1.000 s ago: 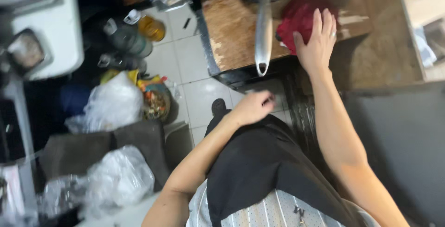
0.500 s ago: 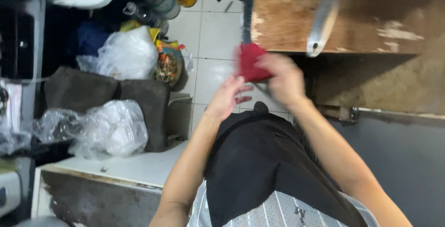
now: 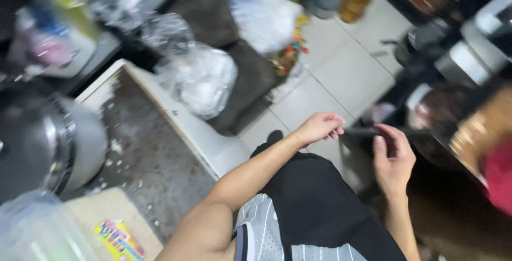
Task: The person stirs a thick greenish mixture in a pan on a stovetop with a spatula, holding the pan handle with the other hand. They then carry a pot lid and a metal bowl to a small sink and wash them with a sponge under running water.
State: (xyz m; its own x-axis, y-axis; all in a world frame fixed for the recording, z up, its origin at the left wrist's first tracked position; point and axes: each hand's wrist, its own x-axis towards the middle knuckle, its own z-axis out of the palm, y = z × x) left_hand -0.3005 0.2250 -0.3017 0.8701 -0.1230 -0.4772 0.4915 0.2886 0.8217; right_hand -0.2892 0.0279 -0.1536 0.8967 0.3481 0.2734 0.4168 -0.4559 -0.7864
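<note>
Apron [image 3: 314, 207] black, over shirt [image 3: 261, 229] grey w/ white dots & thin stripes. Floor tiles [image 3: 341, 74] pale grey-white. Plastic bags [image 3: 202, 79] white/clear. Pot [image 3: 58, 138] silver metal. Counter [image 3: 154, 154] dark brown-grey, white flecks, white edge. Packet [image 3: 120, 238] yellow w/ pink & blue print. Red cloth [image 3: 498, 173] at rt edge, blurred. Bottle [image 3: 354, 2] amber.

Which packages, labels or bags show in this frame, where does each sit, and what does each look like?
Flat packet: bottom left on the pale mat, rectangular, yellow with multicoloured print.
White plastic bag: on the floor beside the counter's far edge, crumpled and bulging.
Second white plastic bag: top centre on the floor, knotted, rounded.
Amber bottle: top, on the tiled floor, label too blurred to describe.
No signs or screens show.
Both hands, left hand and right hand, hold no package.
</note>
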